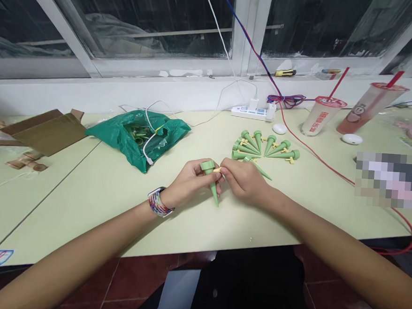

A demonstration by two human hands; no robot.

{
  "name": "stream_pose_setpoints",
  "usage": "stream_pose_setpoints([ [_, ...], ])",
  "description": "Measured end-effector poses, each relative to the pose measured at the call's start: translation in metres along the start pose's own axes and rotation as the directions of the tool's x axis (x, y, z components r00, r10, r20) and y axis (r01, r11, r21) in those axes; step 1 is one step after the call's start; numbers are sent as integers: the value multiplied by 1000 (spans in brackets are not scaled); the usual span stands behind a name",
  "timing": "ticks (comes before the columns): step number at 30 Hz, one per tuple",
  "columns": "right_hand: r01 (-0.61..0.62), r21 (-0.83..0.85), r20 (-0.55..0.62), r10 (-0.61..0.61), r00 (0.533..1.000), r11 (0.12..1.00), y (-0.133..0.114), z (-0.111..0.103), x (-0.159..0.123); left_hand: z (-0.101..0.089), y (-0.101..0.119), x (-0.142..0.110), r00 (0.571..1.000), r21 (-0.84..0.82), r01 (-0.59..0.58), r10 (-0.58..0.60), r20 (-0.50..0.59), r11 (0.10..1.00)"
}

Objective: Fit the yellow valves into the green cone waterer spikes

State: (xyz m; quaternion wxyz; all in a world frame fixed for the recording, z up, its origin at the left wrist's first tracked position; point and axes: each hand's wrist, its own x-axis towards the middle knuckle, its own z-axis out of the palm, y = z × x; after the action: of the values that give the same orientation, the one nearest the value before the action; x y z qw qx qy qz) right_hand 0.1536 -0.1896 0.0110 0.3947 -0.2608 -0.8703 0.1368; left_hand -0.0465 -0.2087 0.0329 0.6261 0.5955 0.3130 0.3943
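My left hand (191, 184) is closed around a green plastic watering spike (213, 189), its cap upward and its pointed tip angled down toward me. A small yellow valve (217, 170) sticks out of the spike's side below the cap. The fingertips of my right hand (244, 180) pinch the outer end of that valve, close against my left thumb. Just beyond my right hand, several more green spikes (281, 154) with yellow valves lie fanned out on the table, tips toward the middle. One spike is partly hidden behind my right hand.
A green plastic bag (122, 139) with green parts inside lies at left, a white cable across it. Behind are a cardboard box (48, 131) and a power strip (253, 112). Two drink cups (321, 118) stand at right. A red cable (327, 162) crosses the table (91, 222).
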Motion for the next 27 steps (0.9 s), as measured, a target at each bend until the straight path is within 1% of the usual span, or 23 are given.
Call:
stream_pose_setpoints([
  [3, -142, 198, 38, 137, 990, 970, -5, 1, 1, -1, 2, -1, 999, 141, -18, 25, -47, 990],
  [6, -293, 404, 114, 270, 956, 867, -9, 3, 5, 0, 1, -2, 993, 259, -42, 68, -94, 965],
  [9, -399, 513, 198, 348, 916, 760, -10, 2, 8, 2, -2, -3, 984, 380, -69, 126, -129, 923],
  [10, -420, 529, 228, 354, 907, 737, -10, 2, 9, 2, -2, -3, 980, 414, -76, 145, -139, 907],
  [11, -430, 528, 248, 351, 903, 733, -9, 1, 9, 2, -2, -3, 978, 432, -78, 154, -143, 898],
  [12, -424, 498, 251, 342, 906, 757, -8, -1, 9, 2, -2, -3, 980, 430, -74, 147, -138, 900],
  [13, -399, 435, 235, 326, 916, 807, -8, -3, 8, 1, -1, -3, 985, 402, -62, 122, -123, 913],
  [15, -298, 241, 159, 265, 951, 924, -7, -7, 6, -1, 2, -2, 997, 277, -21, 41, -65, 961],
  [16, -233, 143, 121, 216, 969, 962, -6, -8, 5, -3, 3, -2, 1000, 198, 7, -2, -29, 980],
  [17, -168, 65, 95, 162, 982, 984, -6, -10, 4, -4, 3, -1, 999, 121, 36, -36, 4, 992],
  [19, -61, -18, 79, 62, 995, 998, -3, -11, 3, -7, 3, 0, 995, 3, 88, -88, 57, 996],
  [21, 6, -51, 87, -2, 996, 999, -1, -11, 2, -8, 3, 1, 990, -58, 120, -115, 87, 991],
  [23, 27, -58, 90, -22, 996, 998, 1, -9, 1, -8, 3, 1, 990, -58, 109, -104, 93, 992],
  [25, 13, -25, 79, -11, 997, 1000, 1, -6, 2, -5, 5, 1, 995, 8, 70, -71, 71, 998],
  [27, -40, 73, 73, 35, 997, 997, -1, -4, 2, -3, 8, 0, 999, 110, 23, -27, 31, 994],
])
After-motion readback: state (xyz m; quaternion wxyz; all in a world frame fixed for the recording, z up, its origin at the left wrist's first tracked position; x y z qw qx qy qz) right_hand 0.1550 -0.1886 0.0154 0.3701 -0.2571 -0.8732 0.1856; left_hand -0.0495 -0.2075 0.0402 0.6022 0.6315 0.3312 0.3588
